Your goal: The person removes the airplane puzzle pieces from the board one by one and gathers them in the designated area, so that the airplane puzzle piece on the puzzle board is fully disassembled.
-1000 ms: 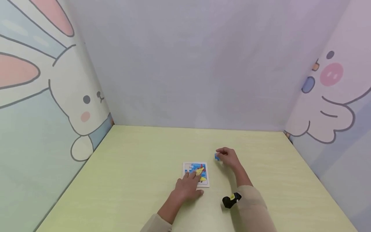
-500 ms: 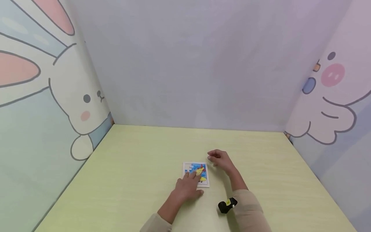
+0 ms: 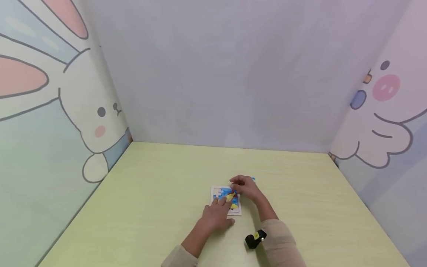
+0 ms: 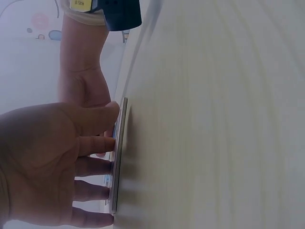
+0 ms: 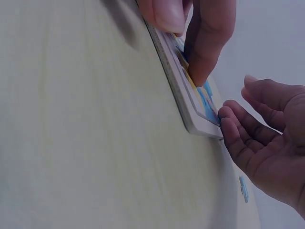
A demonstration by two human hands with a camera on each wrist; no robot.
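Note:
A small jigsaw puzzle (image 3: 235,211) in a white frame lies flat on the table, its picture blue, yellow and red. Pale gaps show at its upper left. My left hand (image 3: 215,217) rests on the puzzle with fingers extended, covering its lower left part. At the upper right corner is my right hand (image 3: 247,187); in the right wrist view its fingertips (image 5: 228,112) are right at the frame's edge, thumb apart, nothing visible between. A loose blue puzzle piece (image 5: 244,189) lies on the table behind the right hand, mostly hidden in the head view.
A black wrist camera (image 3: 255,239) is strapped at the right sleeve, low over the pale yellow-green table (image 3: 150,185). A plain back wall (image 3: 217,74) and side walls with a cartoon rabbit (image 3: 100,122) and pig (image 3: 383,92) enclose the table.
My right hand has moved left from beside the blue piece to the puzzle's upper right corner, and the piece shows behind it. The left hand has stayed on the puzzle.

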